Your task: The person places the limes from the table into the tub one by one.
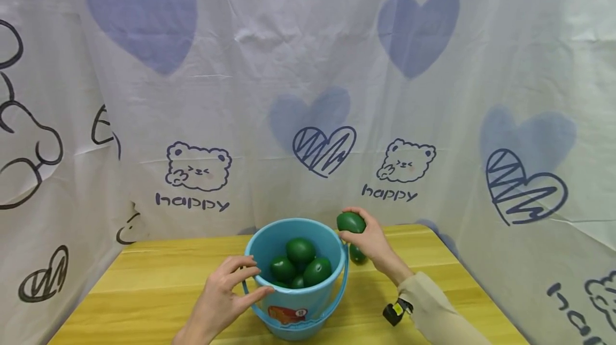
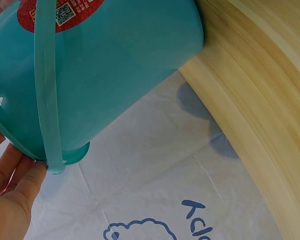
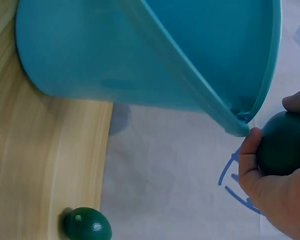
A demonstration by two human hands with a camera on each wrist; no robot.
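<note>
A light-blue bucket [image 1: 298,302] stands upright, with several glossy dark-green oval fruits [image 1: 300,251] inside. My left hand [image 1: 223,294] holds the bucket's left rim, its thumb across the front edge. In the left wrist view those fingers [image 2: 10,172] meet the rim beside the handle joint. Just outside the right rim, my right hand [image 1: 368,238] grips another green oval fruit [image 1: 351,222] between thumb and fingers. The right wrist view shows that held fruit [image 3: 285,142] close to the rim. One more green fruit [image 1: 357,254] lies on the table, right of the bucket.
The bucket's blue handle [image 1: 343,286] hangs down over its front. A yellow wood-grain table [image 1: 183,265] carries the bucket. Behind and at both sides hangs a white curtain [image 1: 260,184] with hearts and bears. A small black device [image 1: 395,312] is at the right wrist.
</note>
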